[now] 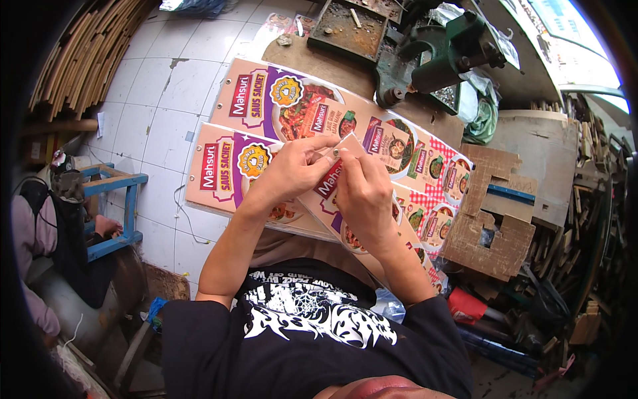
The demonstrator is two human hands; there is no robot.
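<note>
Both grips (pixel 302 166) (pixel 364 191) pinched narrow on printed panel (pixel 329 203)

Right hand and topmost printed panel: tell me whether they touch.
Touching: head view shows the right hand gripping the topmost printed panel near its end.

Forward of the black short-sleeved shirt with white print (pixel 279 362), the bare left forearm (pixel 232 249) and bare right forearm (pixel 407 269) slant inward. The left wrist bends toward the shirt's midline; the right wrist is nearly straight. Beyond the shirt's chest, the left hand (pixel 296 165) and right hand (pixel 365 193) nearly meet, fingers curled and pinching.
</note>
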